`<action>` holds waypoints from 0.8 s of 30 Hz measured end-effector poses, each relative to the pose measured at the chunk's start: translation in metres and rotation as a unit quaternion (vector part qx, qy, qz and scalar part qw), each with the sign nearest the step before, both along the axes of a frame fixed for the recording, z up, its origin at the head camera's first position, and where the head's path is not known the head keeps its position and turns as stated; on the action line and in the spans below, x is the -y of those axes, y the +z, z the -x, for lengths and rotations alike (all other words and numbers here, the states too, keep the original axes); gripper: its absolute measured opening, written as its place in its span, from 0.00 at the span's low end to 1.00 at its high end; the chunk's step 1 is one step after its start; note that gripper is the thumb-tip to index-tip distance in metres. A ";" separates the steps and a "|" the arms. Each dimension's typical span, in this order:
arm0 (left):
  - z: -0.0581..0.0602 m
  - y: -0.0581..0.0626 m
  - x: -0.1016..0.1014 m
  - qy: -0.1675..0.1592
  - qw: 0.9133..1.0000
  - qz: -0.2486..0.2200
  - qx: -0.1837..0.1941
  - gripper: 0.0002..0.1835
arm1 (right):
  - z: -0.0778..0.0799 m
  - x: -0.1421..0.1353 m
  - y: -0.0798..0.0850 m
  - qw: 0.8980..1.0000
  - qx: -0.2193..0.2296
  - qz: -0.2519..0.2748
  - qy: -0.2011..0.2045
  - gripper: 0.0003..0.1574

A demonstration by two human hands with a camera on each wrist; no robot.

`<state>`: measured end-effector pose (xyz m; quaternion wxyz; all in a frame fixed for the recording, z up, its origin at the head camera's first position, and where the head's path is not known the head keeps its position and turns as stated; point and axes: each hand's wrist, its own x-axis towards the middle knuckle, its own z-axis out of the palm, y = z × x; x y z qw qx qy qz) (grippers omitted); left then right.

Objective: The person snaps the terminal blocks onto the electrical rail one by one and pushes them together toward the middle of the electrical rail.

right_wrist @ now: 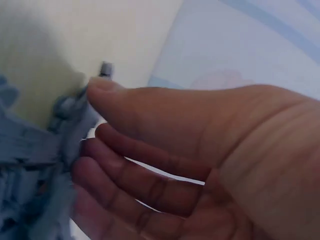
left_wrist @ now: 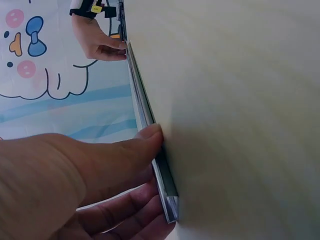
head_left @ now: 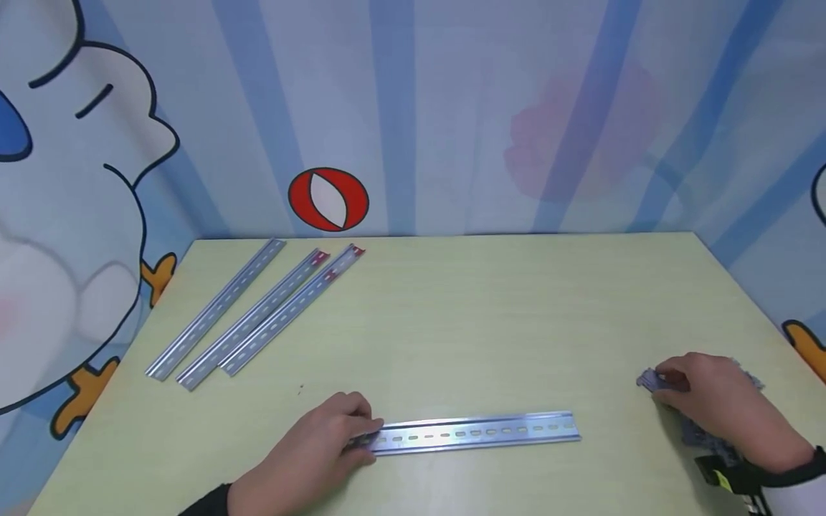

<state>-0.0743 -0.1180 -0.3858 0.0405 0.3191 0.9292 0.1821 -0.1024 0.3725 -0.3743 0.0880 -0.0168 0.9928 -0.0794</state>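
A slotted metal DIN rail (head_left: pixel 477 433) lies crosswise near the front of the table. My left hand (head_left: pixel 316 448) grips its left end, the thumb along one long edge and the fingers along the other. The left wrist view shows that rail (left_wrist: pixel 142 95) edge-on, with its near end poking out past the fingers. Far to the right, my right hand (head_left: pixel 723 401) pinches a grey plastic piece (head_left: pixel 648 380) between thumb and fingers. Under that hand is a group of similar grey parts (head_left: pixel 710 438), partly hidden by it and blurred in the right wrist view.
Three more slotted rails lie slanted at the back left: one on the left (head_left: pixel 213 312), a middle rail (head_left: pixel 252 322) and a right rail (head_left: pixel 293 308). Two have red marks near their far ends. A printed cloth wall (head_left: pixel 445 122) borders the pale wooden table (head_left: pixel 490 322).
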 end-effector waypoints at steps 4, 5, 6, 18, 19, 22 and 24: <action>0.000 0.000 -0.002 -0.007 1.000 0.011 -0.014 0.17 | 0.004 -0.007 -0.003 0.999 0.028 0.025 -0.020 0.27; -0.002 0.000 -0.002 -0.010 0.999 0.018 -0.027 0.18 | 0.004 -0.008 -0.004 0.999 0.036 0.031 -0.026 0.28; -0.003 -0.001 -0.003 -0.013 0.999 0.025 -0.041 0.18 | 0.005 -0.009 -0.004 0.998 0.044 0.035 -0.034 0.30; -0.036 -0.017 -0.020 -0.017 0.979 0.184 -0.087 0.38 | 0.006 -0.017 -0.009 0.994 0.068 0.043 -0.069 0.31; -0.038 -0.020 -0.019 -0.018 0.979 0.187 -0.079 0.40 | 0.006 -0.016 -0.010 0.994 0.070 0.047 -0.066 0.31; -0.044 -0.027 -0.016 -0.022 0.982 0.177 -0.064 0.45 | 0.006 -0.014 -0.009 0.994 0.068 0.054 -0.062 0.32; -0.044 -0.029 -0.013 -0.023 0.983 0.169 -0.066 0.48 | 0.007 -0.010 -0.007 0.996 0.056 0.054 -0.055 0.32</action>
